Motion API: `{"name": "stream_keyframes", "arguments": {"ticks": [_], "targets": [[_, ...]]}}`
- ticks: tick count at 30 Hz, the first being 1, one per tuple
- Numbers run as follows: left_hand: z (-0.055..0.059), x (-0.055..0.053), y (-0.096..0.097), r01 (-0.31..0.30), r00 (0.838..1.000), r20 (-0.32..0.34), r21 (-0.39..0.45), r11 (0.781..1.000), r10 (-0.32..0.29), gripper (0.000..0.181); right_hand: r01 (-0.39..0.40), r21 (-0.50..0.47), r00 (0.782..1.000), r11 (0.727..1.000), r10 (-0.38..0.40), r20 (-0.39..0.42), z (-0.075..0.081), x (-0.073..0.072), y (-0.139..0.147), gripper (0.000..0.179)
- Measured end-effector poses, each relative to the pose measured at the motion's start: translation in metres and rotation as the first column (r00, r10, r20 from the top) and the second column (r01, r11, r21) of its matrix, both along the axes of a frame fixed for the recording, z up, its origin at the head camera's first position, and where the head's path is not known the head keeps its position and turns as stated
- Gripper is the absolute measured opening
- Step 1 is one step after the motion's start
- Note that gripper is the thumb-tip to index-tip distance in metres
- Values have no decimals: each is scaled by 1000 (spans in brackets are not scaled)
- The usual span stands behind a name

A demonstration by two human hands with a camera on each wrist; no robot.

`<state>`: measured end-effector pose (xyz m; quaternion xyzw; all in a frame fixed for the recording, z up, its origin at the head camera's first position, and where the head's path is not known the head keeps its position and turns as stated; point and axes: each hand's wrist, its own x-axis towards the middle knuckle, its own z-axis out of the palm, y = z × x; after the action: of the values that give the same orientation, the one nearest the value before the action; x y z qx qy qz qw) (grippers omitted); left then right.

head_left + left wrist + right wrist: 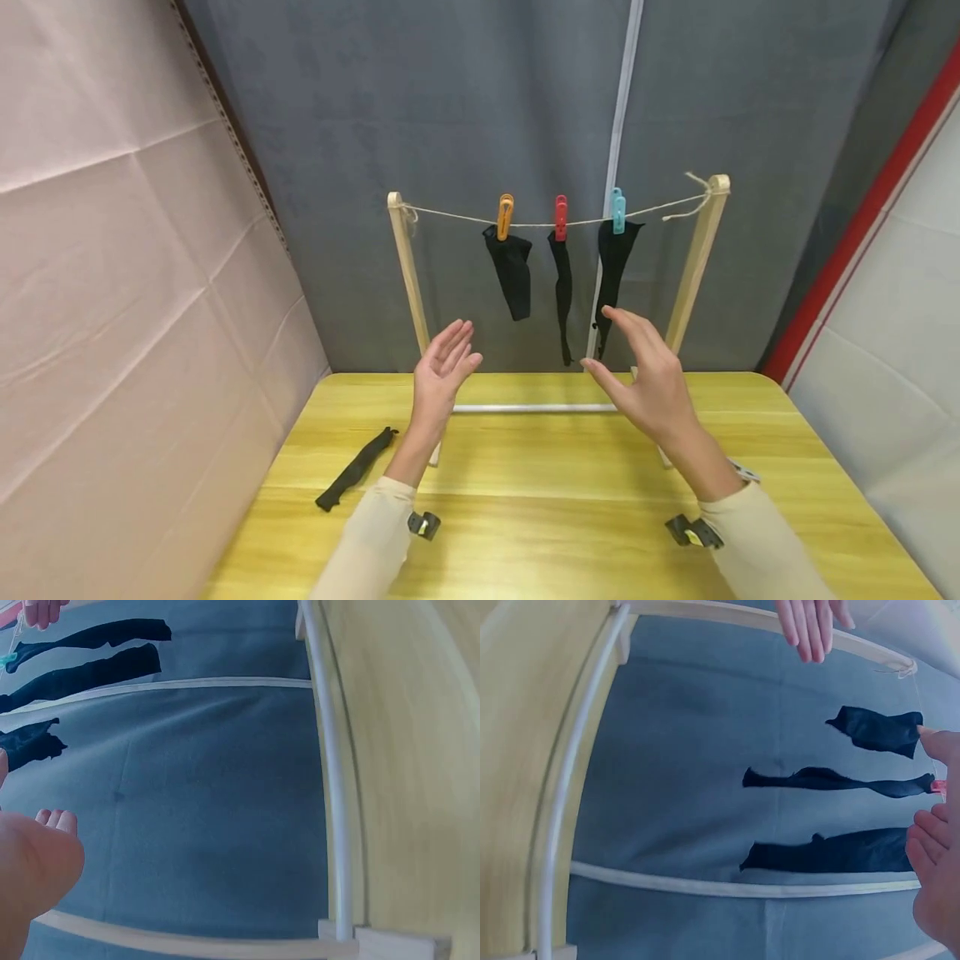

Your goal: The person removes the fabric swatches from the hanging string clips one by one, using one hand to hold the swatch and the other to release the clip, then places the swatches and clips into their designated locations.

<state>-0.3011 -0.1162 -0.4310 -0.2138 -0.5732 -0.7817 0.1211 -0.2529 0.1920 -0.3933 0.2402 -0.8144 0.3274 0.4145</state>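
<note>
My left hand [441, 375] is raised in front of the rack's left post, fingers extended and holding nothing. Opposite it, my right hand [651, 387] also holds nothing, with thumb and fingers spread apart. Behind the hands, three black socks hang from a string [457, 217]. An orange clothespin [506, 218] clips the short left sock [513, 271], a red clothespin [561, 218] the narrow middle one [563, 292]. The right sock [613, 258], under a blue clothespin [618, 212], overlaps my right fingertips in the head view. Another black sock [356, 471] lies on the table, left of my left forearm.
The string is tied between two wooden posts, left [406, 267] and right [697, 267]. A white bar [534, 408] joins them low down over the wooden table [547, 533]. Grey curtain [450, 100] hangs behind; pale cloth walls [135, 292] flank both sides.
</note>
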Motion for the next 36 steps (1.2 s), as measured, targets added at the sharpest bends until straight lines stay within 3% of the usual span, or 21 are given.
{"name": "stream_keyframes", "arguments": {"ticks": [10, 16, 21, 29, 36], "targets": [[9, -17, 24, 15, 999, 41, 122, 992, -20, 60, -6, -36, 999, 999, 4, -47, 18, -14, -24, 85], [11, -26, 44, 14, 997, 75, 153, 988, -25, 58, -24, -15, 996, 1000, 22, -89, 35, -19, -41, 91], [19, -36, 61, 19, 997, 69, 161, 987, -30, 55, -19, 1, 992, 1000, 19, -129, 53, -24, -53, 87], [31, -49, 85, -33, 998, 63, 109, 993, 26, 52, 157, 119, 963, 980, -125, -238, 74, -36, -57, 78], [29, -57, 98, -95, 995, 35, 94, 991, 93, 47, 161, 129, 952, 979, -119, -283, 87, -43, -59, 75]]}}
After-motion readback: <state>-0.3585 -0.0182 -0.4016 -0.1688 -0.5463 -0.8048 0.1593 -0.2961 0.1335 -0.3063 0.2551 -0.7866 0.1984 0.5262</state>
